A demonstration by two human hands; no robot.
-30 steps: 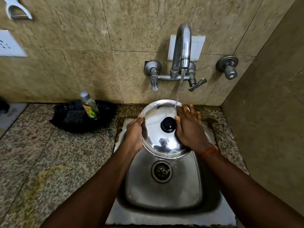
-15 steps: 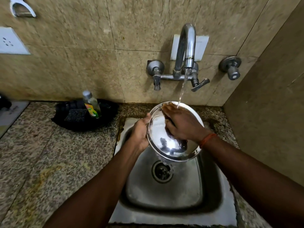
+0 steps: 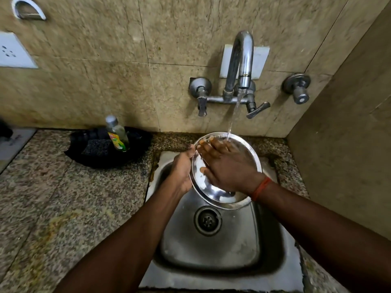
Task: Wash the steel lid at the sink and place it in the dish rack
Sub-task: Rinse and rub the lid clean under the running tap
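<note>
Because the right hand (image 3: 228,166) lay flat across the steel lid (image 3: 211,191), fingers straight and spread, the lid's centre was hidden.

Left hand (image 3: 182,169): curled round the lid's left rim, gripping it; its fingers behind the lid were out of sight.

Lid: round, polished, mirror-bright and wet. It was held tilted above the sink (image 3: 211,250), with its far edge under a thin water stream (image 3: 233,115) from the curved chrome faucet (image 3: 241,60).

Sink: dull steel basin with rounded corners and a round drain (image 3: 208,220).

Tabletop (image 3: 63,197): speckled granite, with a yellowish stain near the front.

Black tray (image 3: 143,140): stood on the tabletop against the wall. It held a clear bottle (image 3: 117,134) with a grey cap and an unreadable yellow-green label, and a dark, rough scrub pad (image 3: 96,148).

Wall: beige marbled tiles. A white socket plate (image 3: 12,51) was cut off at the left edge.

Right wrist: bore an orange thread (image 3: 259,188).
</note>
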